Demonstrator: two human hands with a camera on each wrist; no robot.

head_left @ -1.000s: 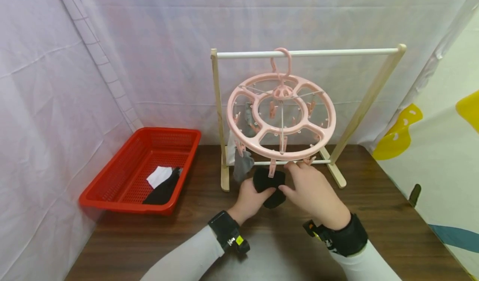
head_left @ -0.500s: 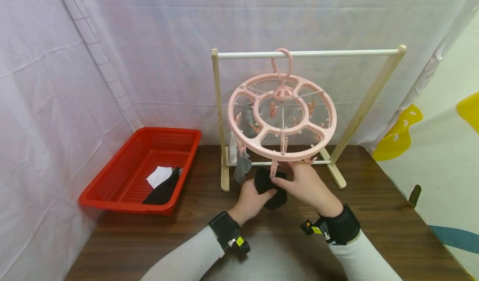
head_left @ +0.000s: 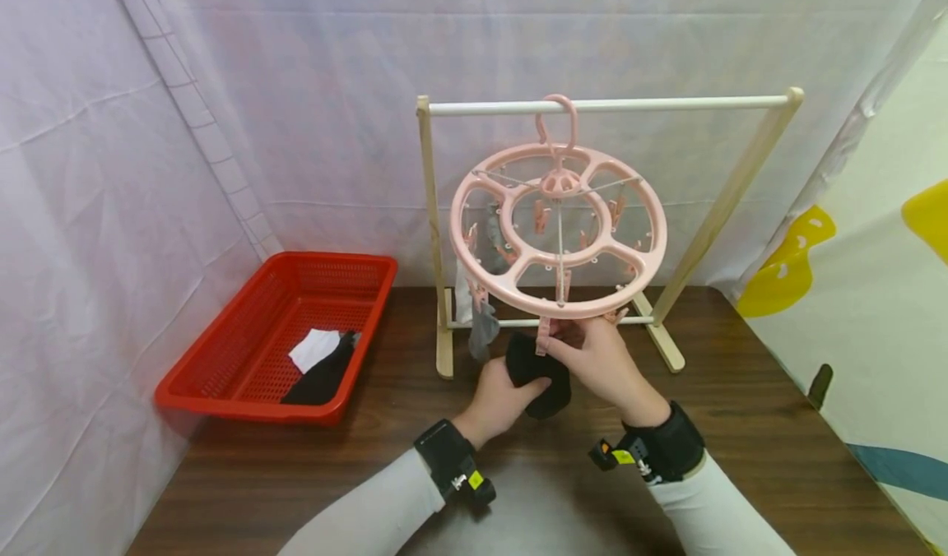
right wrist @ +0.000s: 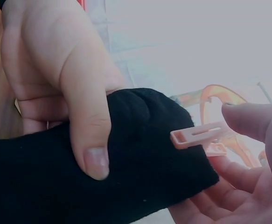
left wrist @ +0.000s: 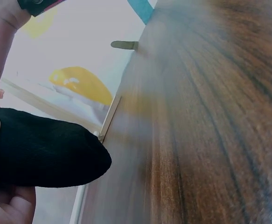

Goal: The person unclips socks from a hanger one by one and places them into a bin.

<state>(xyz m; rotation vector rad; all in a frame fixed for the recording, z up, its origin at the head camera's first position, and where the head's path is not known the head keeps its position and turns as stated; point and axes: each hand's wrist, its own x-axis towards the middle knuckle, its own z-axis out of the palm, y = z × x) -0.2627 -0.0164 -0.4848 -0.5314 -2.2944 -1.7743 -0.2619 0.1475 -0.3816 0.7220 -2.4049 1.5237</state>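
Left hand point(head_left: 494, 401)'s pinching the black sock point(right wrist: 145, 140), right hand point(head_left: 606, 365)'s squeezing the pink clip point(right wrist: 191, 135). Too shallow a bite and it'd probably slip out.

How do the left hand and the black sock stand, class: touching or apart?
Touching: the right wrist view shows the left hand with its thumb on the black sock.

Left hand point(head_left: 496, 406) and right hand point(head_left: 606, 367) close together, both gripping

In the head view, the pale-sleeved left forearm point(head_left: 374, 502) slants up rightward from the bottom edge; the pale-sleeved right forearm point(head_left: 714, 511) slants up leftward. Both hands sit just below and right of centre, the right slightly higher. In the right wrist view, the left thumb point(right wrist: 91, 133) points downward, pressing, at upper left; the right thumb point(right wrist: 250, 120) points left at the right edge, opposite bent fingers point(right wrist: 236, 179) below.
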